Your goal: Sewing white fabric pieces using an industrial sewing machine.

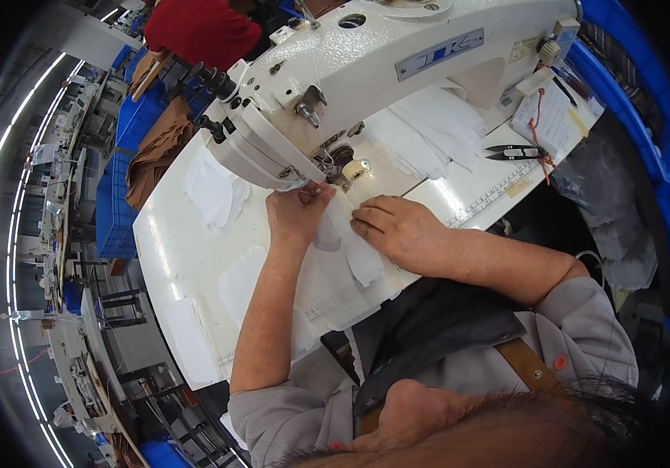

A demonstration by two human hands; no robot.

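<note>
White sewing machine (261, 129) stands over the table, its needle area just beyond my hands. My left hand (297, 214) is closed, thumb and fingertips pinching the edge of a white fabric piece (362, 261) beside the presser foot. The fabric hangs from there toward the table's near edge. My right hand (407, 234) lies across the fabric's right side, fingers stretched out and fingertips resting on it; its thumb is hidden. The needle tip itself is hard to make out behind my left fingers.
White fabric pieces (218, 191) lie at the left, and a stack of white pieces (425, 129) lies under the machine arm. Black thread snips (510, 152) with a red cord rest at right, near a paper pad (549, 117). Blue crates (116, 207) and brown pieces (159, 156) stand beyond the table.
</note>
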